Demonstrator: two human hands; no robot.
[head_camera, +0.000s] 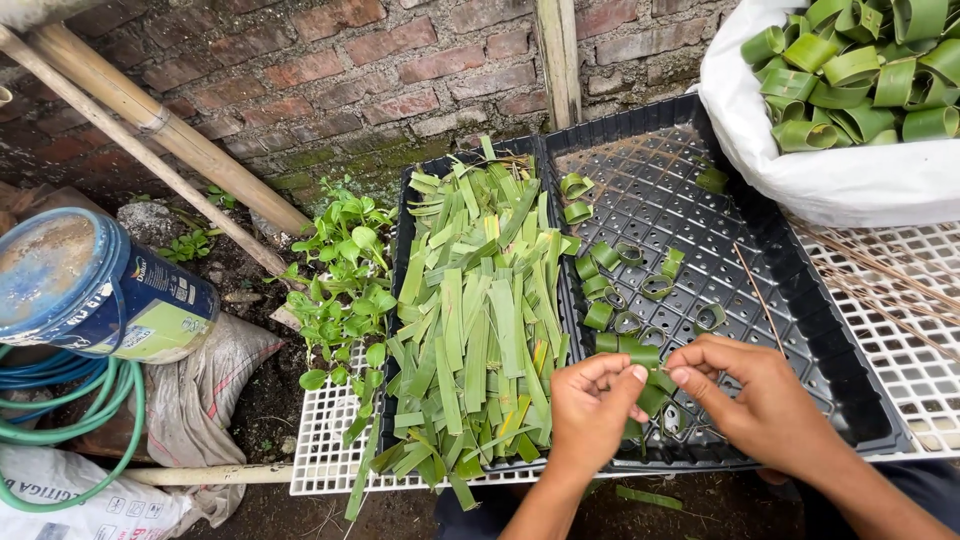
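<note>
My left hand (590, 405) and my right hand (745, 395) meet over the near edge of a black perforated tray (790, 290), fingertips pinched together on a green leaf strip (645, 395) that is curled between them. A thick pile of cut flat leaf strips (480, 320) fills a second black tray to the left of my hands. Several finished leaf rings (620, 285) lie scattered on the perforated tray just beyond my fingers. A thin stick (760, 295) lies on that tray near my right hand.
A white sack (840, 180) full of leaf rings (860, 70) sits at the top right. The trays rest on a white plastic grid (900, 340). On the left are small green plants (345, 270), a blue paint bucket (95, 290), a green hose (75, 430), bamboo poles (150, 125) and a brick wall (330, 70).
</note>
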